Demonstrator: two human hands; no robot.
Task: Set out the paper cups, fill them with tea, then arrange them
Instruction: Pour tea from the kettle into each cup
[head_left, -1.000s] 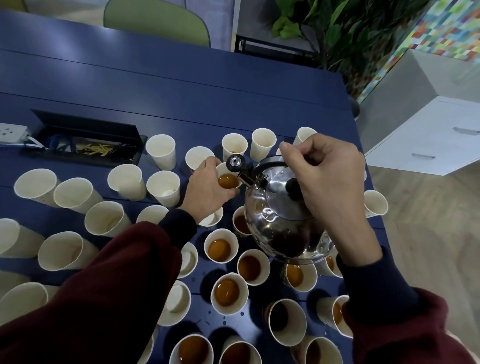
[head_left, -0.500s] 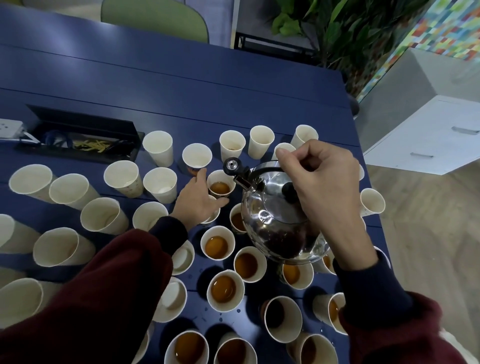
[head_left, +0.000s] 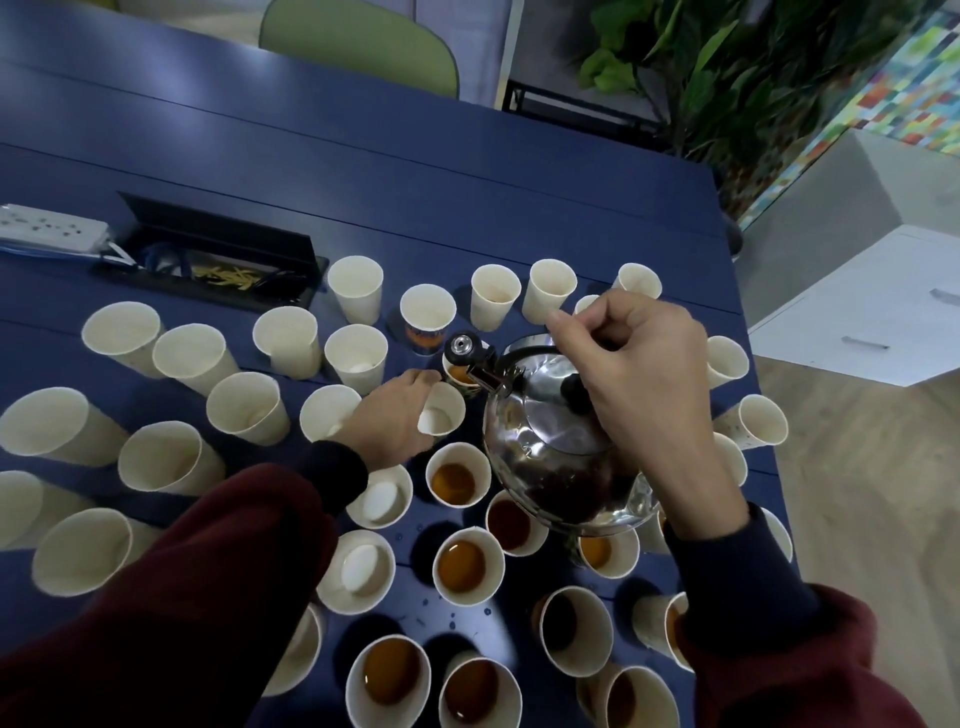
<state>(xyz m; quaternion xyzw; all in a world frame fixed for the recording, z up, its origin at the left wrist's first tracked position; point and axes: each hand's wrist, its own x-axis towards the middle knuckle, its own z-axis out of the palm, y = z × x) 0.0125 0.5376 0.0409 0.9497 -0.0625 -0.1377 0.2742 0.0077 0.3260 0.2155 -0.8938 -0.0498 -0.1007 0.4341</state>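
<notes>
Head view: the right hand (head_left: 639, 379) is curled round the top handle of the steel kettle (head_left: 545, 452). It holds the kettle tilted, off the surface (head_left: 363, 171), with the spout (head_left: 467, 349) pointing away from the wrist over a part-filled cup (head_left: 460, 375). The left hand (head_left: 392, 415) lies just left of the spout. Its fingertips reach toward the side of that cup, and an empty cup (head_left: 442, 415) sits against its thumb side. Whether the fingers clasp either one cannot be made out. Below and between the two wrists crowd the filled cups (head_left: 460, 566). The empty cups (head_left: 244, 408) fan out left of the left hand and beyond the right knuckles.

The step appears to be pouring into the cup under the spout. To do it well, steady that cup low on its wall with the fingers out of the stream, tip the kettle slowly, and stop short of the rim. Paper walls are light and likely to flex, and the neighbouring cups stand close. Carry the kettle's belly well above them when moving on.
</notes>
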